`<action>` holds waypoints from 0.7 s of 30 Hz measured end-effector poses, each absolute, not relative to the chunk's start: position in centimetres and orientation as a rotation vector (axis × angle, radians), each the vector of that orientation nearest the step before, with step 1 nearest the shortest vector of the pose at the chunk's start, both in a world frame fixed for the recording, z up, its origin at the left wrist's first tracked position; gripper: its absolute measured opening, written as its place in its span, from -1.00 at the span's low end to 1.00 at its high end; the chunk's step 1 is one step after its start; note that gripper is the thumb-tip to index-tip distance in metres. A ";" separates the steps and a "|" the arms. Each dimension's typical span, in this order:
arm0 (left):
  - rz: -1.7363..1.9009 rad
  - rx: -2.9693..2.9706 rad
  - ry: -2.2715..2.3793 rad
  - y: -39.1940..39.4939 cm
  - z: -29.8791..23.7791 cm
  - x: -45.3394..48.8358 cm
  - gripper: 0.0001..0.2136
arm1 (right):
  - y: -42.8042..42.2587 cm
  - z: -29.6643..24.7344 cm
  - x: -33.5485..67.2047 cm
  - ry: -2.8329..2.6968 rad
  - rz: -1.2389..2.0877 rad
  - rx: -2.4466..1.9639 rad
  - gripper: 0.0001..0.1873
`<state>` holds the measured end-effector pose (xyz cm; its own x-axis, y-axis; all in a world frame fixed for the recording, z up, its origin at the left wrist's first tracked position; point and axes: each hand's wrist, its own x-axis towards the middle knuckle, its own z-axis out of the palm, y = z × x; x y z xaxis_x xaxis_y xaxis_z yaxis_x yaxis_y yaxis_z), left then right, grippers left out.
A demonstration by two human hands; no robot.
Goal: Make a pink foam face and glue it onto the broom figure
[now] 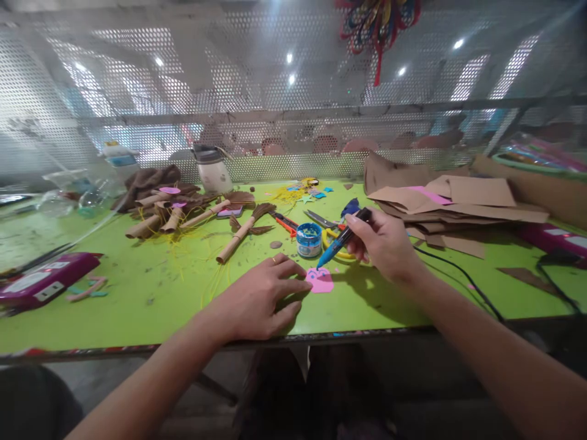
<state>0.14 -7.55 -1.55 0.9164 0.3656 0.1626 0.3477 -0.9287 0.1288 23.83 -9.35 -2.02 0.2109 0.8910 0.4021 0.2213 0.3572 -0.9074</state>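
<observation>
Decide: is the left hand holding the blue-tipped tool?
No, the right hand grips the blue-tipped tool; the left hand touches the pink cutout.

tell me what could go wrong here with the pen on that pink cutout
1. The left hand rests at the edge of the pink cutout, right beside the tip of the pen; a slip could catch a finger.
2. The cord trails from the right hand over the table edge; a snag could jerk the pen.
3. The small blue pot sits close behind and could get knocked.
</observation>
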 end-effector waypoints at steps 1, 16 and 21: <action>0.286 2.980 0.558 -7.5 -1.6 0.1 -0.68 | -9.4 -2.0 23.8 -1.312 0.639 -1.151 -0.66; 0.258 2.980 0.548 -7.7 -1.3 0.1 -0.71 | -9.3 -2.4 23.7 -1.381 0.552 -1.228 -0.66; 0.263 2.980 0.552 -7.7 -1.4 0.1 -0.70 | -9.5 -2.2 23.8 -1.351 0.548 -1.182 -0.66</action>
